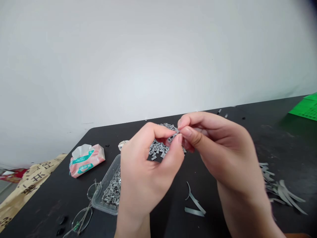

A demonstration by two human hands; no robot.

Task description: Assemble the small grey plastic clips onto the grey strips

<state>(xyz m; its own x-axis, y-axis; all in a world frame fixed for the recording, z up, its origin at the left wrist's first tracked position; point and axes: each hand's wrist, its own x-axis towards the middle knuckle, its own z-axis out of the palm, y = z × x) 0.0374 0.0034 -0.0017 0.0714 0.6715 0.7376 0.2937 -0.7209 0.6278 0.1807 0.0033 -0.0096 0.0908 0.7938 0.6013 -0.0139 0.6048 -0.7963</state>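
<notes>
My left hand pinches a small grey looped piece between thumb and forefinger, above the middle of the table. Against the piece's right end, my right hand has its thumb and forefinger pressed together; its fingertips hide what they grip there. Behind both hands lies a pile of small grey flat pieces, partly covered by them. A clear plastic box full of small metallic-looking grey parts stands left of my left wrist. Several grey strips rest on the table below the hands.
The black table meets a white wall at the back. At left are a tissue pack, a pair of glasses and a roll of tape. More strips lie at right, with a green perforated object beyond.
</notes>
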